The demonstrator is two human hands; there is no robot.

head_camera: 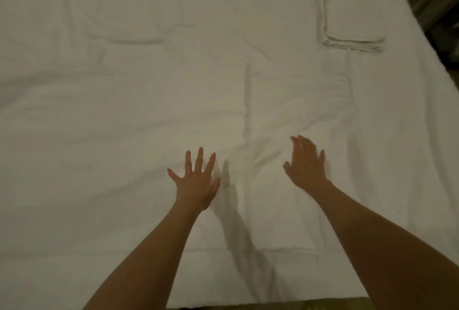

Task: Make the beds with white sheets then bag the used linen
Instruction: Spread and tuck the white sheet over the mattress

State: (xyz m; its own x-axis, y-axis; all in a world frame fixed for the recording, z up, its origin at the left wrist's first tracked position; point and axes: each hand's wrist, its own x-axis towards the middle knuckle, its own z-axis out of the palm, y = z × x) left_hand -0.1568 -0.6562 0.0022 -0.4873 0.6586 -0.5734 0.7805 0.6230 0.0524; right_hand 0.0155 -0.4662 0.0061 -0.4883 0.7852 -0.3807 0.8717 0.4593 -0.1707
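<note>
Both hands — left hand point(196, 183), right hand point(306, 163) — lie spread flat on the white sheet point(124, 115); folded linen point(354, 23) sits beyond the right.

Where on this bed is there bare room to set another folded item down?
The white sheet lies bare left of the left hand. The far right corner holds the folded linen. Both hands, right hand, occupy the near middle.

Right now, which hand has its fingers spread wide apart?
The left hand. Its fingers fan out over the white sheet, with clear gaps between them. The right hand keeps its fingers close together and looks blurred.
</note>
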